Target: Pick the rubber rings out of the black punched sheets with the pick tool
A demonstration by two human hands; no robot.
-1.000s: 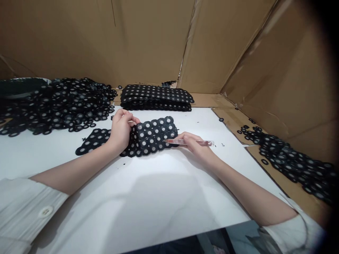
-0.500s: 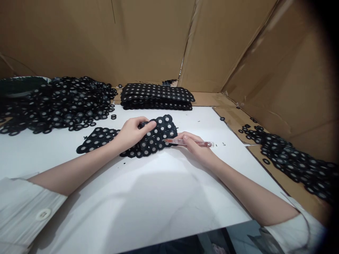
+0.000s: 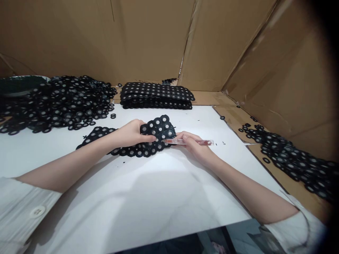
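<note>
A black sheet of joined rings [image 3: 156, 128] lies on the white tabletop [image 3: 148, 197] in front of me. My left hand [image 3: 132, 133] lies across the sheet's middle, its fingers curled down onto the rings and pressing them. My right hand [image 3: 194, 144] rests just right of the sheet and pinches a thin clear pen-like tool with a reddish core [image 3: 190, 141]. The tool's tip touches the sheet's right edge. Part of the sheet sticks out to the left of my wrist [image 3: 96, 135].
A neat stack of ring sheets [image 3: 156, 95] sits at the back centre. A big loose heap of black rings [image 3: 58, 102] covers the back left, and another pile [image 3: 291, 158] lies on cardboard at the right. Brown cardboard walls [image 3: 148, 38] enclose the table.
My left hand has slid rightward over the sheet and flattened it down; the raised right part now lies lower. My right hand and the tool have stayed nearly still.
</note>
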